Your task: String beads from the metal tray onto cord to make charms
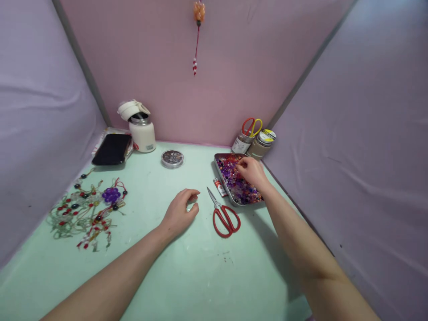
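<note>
My right hand (250, 171) is over the metal tray (219, 166), its thumb and fingertips pinched together just above the beads (234, 176). Whatever sits in that pinch is too small to make out. The beads are purple, red, orange and clear. My left hand (180, 211) rests on the green tabletop with thumb and fingers apart and nothing between them. Between my left hand and the tray lie red-handled scissors (224, 218), blades pointing away from me. A small red and white lighter (220, 187) lies against the tray's left side.
At left lies a tangle of beaded cords (80, 209) with a purple bead flower (111, 195). Behind are a black phone (113, 149), an uncapped white bottle (143, 136) and a round clear case (172, 158). Two jars (241, 143) stand behind the tray. A beaded pendant (199, 13) hangs above.
</note>
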Available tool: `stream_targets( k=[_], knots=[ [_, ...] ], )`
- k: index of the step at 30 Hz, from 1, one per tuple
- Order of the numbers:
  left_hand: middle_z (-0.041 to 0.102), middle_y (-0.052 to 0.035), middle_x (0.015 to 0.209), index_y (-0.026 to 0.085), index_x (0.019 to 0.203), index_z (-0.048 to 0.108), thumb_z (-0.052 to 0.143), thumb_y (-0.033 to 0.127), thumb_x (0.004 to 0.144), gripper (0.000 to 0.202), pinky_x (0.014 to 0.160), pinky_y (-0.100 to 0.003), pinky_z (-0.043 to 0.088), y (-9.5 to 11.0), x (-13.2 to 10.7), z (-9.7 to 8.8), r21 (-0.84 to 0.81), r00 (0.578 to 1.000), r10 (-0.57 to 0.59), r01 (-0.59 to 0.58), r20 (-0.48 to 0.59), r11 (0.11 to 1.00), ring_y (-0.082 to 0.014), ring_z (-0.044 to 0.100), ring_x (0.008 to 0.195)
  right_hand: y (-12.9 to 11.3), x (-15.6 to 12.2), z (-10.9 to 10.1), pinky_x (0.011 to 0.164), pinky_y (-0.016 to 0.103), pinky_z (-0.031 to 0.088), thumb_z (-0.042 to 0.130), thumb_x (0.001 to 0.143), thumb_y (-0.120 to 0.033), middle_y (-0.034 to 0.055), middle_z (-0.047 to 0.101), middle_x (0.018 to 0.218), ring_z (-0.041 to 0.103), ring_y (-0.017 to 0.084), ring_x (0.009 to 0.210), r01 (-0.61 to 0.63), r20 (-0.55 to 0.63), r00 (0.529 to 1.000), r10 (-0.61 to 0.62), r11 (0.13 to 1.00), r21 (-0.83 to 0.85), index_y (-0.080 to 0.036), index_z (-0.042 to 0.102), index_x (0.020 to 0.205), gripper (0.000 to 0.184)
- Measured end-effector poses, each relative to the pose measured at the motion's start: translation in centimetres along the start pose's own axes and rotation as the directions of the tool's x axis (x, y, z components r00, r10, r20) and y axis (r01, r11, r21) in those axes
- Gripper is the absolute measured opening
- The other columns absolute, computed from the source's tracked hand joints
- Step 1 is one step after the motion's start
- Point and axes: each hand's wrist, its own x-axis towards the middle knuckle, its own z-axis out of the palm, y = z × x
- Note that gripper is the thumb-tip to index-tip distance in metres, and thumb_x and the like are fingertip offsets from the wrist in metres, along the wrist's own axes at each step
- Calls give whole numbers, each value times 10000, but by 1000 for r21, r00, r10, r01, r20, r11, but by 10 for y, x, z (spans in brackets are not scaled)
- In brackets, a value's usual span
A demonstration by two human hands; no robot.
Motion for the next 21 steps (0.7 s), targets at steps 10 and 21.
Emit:
stream_targets(
  k=[10, 21],
  knots=[
    [642, -45, 930, 214, 961, 614, 474, 215, 767, 239, 752, -315, 460, -1, 1, 1, -31, 999, 25, -26, -40, 999, -189, 590, 854, -71, -108, 9, 794, 322, 296, 496, 886, -199, 36, 646, 872, 546, 177, 860, 439, -89, 898, -431, 891, 115, -189, 600, 825, 120],
    [681, -20, 836, 204, 964, 615, 489, 336, 833, 225, 695, -286, 456, -2, 0, 1, -185, 993, -115, 114, 6, 976, -167, 610, 750, -130, -166, 4, 677, 322, 315, 477, 886, -203, 24, 636, 804, 496, 157, 767, 755, -135, 648, -749, 610, 240, -175, 589, 787, 151]
  ],
)
